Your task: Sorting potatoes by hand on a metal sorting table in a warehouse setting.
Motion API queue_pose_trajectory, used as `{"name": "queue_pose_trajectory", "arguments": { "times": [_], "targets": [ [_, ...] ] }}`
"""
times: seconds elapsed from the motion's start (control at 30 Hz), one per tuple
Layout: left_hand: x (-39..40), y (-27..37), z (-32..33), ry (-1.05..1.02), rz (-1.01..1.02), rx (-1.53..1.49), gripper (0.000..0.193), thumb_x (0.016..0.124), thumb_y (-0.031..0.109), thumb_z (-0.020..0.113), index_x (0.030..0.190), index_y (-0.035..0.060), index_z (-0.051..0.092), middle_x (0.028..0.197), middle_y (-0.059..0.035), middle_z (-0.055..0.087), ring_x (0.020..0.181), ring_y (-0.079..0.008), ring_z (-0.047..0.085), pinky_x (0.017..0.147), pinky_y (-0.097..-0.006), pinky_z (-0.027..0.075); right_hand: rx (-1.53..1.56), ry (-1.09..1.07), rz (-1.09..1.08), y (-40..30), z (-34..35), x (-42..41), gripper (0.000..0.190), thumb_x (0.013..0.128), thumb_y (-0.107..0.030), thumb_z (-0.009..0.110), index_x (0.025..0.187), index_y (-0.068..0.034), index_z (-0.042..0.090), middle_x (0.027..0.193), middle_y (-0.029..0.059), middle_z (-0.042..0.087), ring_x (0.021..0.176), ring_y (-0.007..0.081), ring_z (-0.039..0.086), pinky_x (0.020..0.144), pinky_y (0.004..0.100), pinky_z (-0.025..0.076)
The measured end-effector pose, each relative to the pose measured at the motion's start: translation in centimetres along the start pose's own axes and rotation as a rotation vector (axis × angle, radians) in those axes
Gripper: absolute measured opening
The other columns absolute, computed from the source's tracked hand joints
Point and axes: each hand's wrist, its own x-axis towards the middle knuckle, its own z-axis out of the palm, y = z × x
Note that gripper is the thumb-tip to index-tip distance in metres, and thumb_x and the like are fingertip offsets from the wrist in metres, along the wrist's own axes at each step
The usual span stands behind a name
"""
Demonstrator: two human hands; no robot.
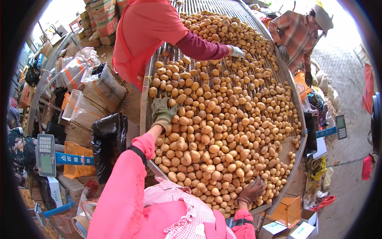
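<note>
Potatoes cover the sloping slatted sorting table in front of me. My left hand, in a grey-green work glove, lies at the table's left edge with a potato between thumb and fingers; whether it grips that potato firmly cannot be told. Near the table's lower right end, my right hand, in a brown glove, rests on the potatoes. Its fingertips are partly hidden among them, so a hold on any one potato cannot be made out.
A co-worker in red reaches over the table from the left. Another person stands at the right side. Digital scales with a black plastic bag stand left; another scale display is right. Cardboard boxes lie lower right.
</note>
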Motion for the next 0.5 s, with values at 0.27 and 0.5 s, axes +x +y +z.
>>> {"name": "queue_pose_trajectory", "arguments": {
  "times": [0.27, 0.5],
  "targets": [
    [-0.4, -0.2, -0.6, 0.011, 0.01, -0.117, 0.051, 0.078, 0.043, 0.083, 0.119, 0.0147, 0.071, 0.119, -0.0205, 0.063, 0.11, -0.0413, 0.059, 0.099, -0.0505, 0.048, 0.02, -0.037, 0.023, -0.5, -0.7, 0.2, 0.038, 0.098, -0.018, 0.06, 0.135, -0.009, 0.063, 0.133, 0.0154, 0.057, 0.135, 0.0366, 0.047, 0.111, 0.0502, 0.04],
    [-3.8, 4.7, -8.9, -0.689, -0.721, -1.317, 0.062, 0.092, 0.059, 0.072, 0.132, 0.0124, 0.063, 0.123, -0.0084, 0.067, 0.112, -0.0222, 0.066, 0.076, -0.0367, 0.057, -0.042, 0.031, -0.006, 0.7, -0.8, -0.2, 0.037, 0.099, -0.02, 0.059, 0.135, -0.011, 0.065, 0.134, 0.0165, 0.059, 0.134, 0.0368, 0.049, 0.113, 0.0495, 0.039]
  ]
}}
